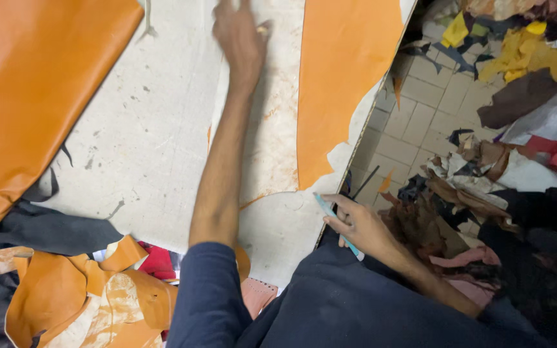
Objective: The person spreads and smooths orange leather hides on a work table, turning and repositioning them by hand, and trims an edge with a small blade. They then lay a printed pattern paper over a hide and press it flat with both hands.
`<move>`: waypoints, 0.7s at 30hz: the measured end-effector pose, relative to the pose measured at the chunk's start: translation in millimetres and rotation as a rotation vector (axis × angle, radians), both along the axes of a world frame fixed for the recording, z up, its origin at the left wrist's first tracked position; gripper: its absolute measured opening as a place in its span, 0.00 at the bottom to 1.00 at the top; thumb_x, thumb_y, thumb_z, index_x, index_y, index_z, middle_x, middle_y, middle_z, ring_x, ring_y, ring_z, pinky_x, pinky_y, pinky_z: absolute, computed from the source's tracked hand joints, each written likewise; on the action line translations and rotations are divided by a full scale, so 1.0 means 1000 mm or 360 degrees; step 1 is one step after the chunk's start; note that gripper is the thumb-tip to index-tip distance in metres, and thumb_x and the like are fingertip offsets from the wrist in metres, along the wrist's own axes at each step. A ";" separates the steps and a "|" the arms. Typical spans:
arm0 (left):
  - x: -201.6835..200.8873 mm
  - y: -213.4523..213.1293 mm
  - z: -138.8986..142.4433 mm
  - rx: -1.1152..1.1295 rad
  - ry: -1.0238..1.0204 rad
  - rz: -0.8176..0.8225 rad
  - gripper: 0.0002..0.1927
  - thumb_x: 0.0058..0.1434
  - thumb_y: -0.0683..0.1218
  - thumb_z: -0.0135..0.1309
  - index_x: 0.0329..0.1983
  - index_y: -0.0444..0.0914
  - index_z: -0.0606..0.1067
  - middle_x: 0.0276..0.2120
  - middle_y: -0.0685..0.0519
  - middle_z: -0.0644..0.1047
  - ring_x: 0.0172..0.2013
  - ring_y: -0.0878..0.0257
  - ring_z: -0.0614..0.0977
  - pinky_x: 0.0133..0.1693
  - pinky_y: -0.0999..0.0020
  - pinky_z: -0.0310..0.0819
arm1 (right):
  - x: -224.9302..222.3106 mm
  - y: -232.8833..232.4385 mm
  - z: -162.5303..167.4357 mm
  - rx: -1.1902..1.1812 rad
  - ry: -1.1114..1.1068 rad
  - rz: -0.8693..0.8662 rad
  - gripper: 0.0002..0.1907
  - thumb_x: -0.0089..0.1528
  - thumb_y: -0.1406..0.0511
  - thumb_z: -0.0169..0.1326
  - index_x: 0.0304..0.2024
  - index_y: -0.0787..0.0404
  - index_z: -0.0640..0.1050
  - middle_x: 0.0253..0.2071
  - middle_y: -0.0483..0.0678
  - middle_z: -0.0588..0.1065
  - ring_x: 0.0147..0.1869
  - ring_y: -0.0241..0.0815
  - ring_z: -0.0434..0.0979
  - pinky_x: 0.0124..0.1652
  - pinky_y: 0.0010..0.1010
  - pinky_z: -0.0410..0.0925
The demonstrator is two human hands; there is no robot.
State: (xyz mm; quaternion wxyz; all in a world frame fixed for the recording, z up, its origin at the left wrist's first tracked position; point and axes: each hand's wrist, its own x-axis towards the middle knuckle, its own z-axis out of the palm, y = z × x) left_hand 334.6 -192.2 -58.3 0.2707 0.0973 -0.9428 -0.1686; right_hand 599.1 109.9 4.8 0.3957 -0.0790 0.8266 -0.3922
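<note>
**benchrat:** So what's each hand doing? The left hand (241, 40) is stretched out to the far edge of the table (156, 129), lying on the pale back of a big leather sheet (262, 129). It's blurry, so whether the fingers are spread flat or pinching something, can't tell.

**hidehoarder:** Agreed. That sheet is part flipped: the orange face (343, 77) shows on the right side and runs up to the table's right edge, with a ragged cut outline at the near end. The right hand (359, 225) sits at the near right corner, just off the edge, fingers closed around a thin light-blue tool (336, 222), pen or knife, can't say which. Its tip points toward the sheet's near end.

**benchrat:** Any bins or boxes?

**hidehoarder:** None visible. Everything's loose. A second orange hide (40, 84) covers the far left corner. Along the near left edge there's a heap of scraps (66, 290), orange, black and a bit of red.

**benchrat:** And past the right edge is tiled floor (420, 116) with more offcuts (510, 51) piled straight on it: yellow, brown, red, white.

**hidehoarder:** Yep. The person wears dark blue sleeves (207, 296).
</note>
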 end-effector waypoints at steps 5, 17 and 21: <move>0.045 -0.004 -0.009 0.0374 -0.0425 0.0609 0.32 0.49 0.54 0.73 0.48 0.30 0.74 0.50 0.40 0.70 0.53 0.44 0.70 0.47 0.43 0.68 | -0.039 0.029 0.012 -0.0156 0.0288 -0.0134 0.24 0.63 0.64 0.58 0.62 0.58 0.74 0.21 0.47 0.71 0.21 0.35 0.79 0.24 0.30 0.71; 0.026 -0.001 0.038 0.0973 -0.0589 0.0408 0.26 0.52 0.52 0.71 0.47 0.31 0.79 0.41 0.39 0.82 0.42 0.50 0.83 0.45 0.58 0.75 | -0.362 -0.049 -0.038 -0.0694 0.1813 0.0104 0.15 0.64 0.66 0.58 0.54 0.61 0.76 0.46 0.57 0.80 0.44 0.58 0.82 0.42 0.45 0.75; 0.032 -0.018 0.065 0.1127 -0.0540 0.0231 0.26 0.52 0.51 0.71 0.47 0.30 0.79 0.37 0.44 0.84 0.37 0.58 0.84 0.42 0.63 0.77 | -0.422 -0.065 -0.042 -0.0335 0.1815 0.0294 0.14 0.65 0.62 0.57 0.54 0.51 0.80 0.38 0.54 0.81 0.40 0.59 0.81 0.38 0.52 0.72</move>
